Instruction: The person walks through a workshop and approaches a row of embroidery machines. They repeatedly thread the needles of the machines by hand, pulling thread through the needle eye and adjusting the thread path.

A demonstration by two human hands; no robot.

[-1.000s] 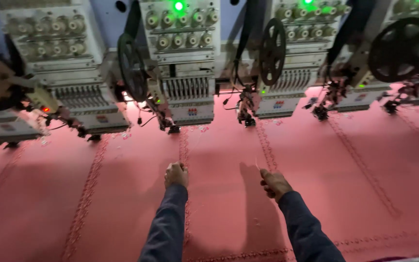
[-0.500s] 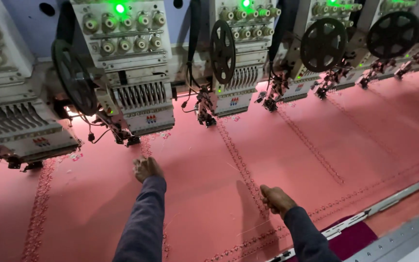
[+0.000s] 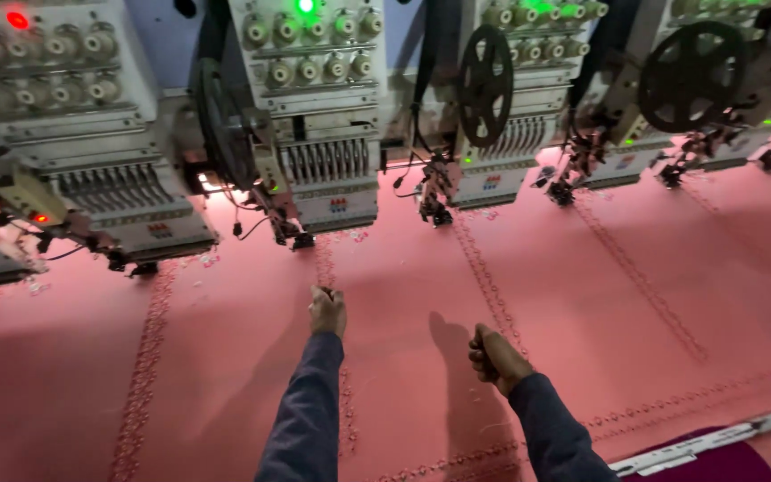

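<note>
Surface: pink fabric [image 3: 582, 295] is lying stretched under the far embroidery heads [image 3: 327, 170].
Left hand [image 3: 327, 310]: fingers are curling together, pressing an embroidered line [image 3: 325, 268].
Right hand [image 3: 495, 358]: is resting loosely fisted on fabric, nearer.

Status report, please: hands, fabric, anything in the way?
Left hand closed, on pink fabric. Right hand closed, on it too. Embroidery heads beyond, clear of hands.

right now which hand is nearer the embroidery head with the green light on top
Left. The left hand rests on the pink fabric just below the green-lit embroidery head; the right hand sits lower and rightward.
</note>
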